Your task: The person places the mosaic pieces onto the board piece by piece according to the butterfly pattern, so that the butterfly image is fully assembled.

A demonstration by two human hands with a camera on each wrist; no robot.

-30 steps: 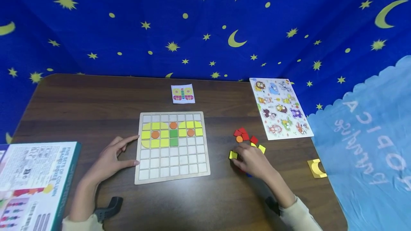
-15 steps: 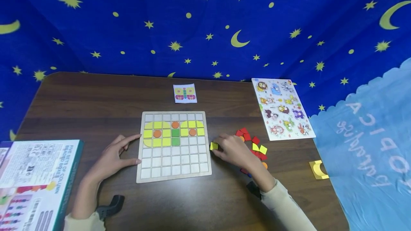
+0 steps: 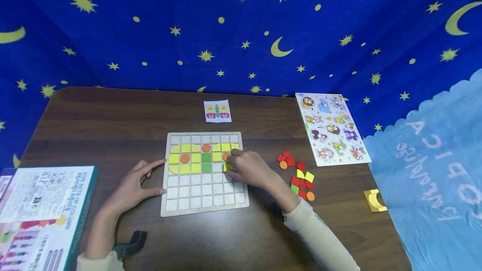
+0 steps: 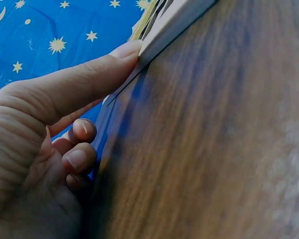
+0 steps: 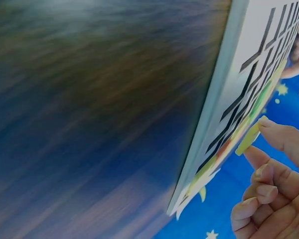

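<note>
On the table lies a wooden grid board (image 3: 188,211) whose upper rows hold yellow, orange and green tiles. My right hand (image 3: 249,169) is over the board's right side, pinching a yellow tile (image 3: 227,166) between thumb and index finger. In the right wrist view the yellow tile (image 5: 248,138) is tilted above the cells. My left hand (image 3: 128,187) touches the board's left edge with straight index finger and thumb. In the left wrist view the thumb (image 4: 97,74) presses that edge while the other fingertips are tucked below. Part of the right side's tiles is hidden behind my right hand.
Right of the board lie loose red, orange, yellow and green tiles (image 3: 295,183). Behind the board is a butterfly picture card (image 3: 217,111). An animal puzzle board (image 3: 331,129) lies back right, a yellow piece (image 3: 374,200) near the right edge, and a box (image 3: 41,221) at left.
My right hand has carried the yellow tile leftward from the loose pile to over the board's right columns. My left hand stays at the board's left edge.
</note>
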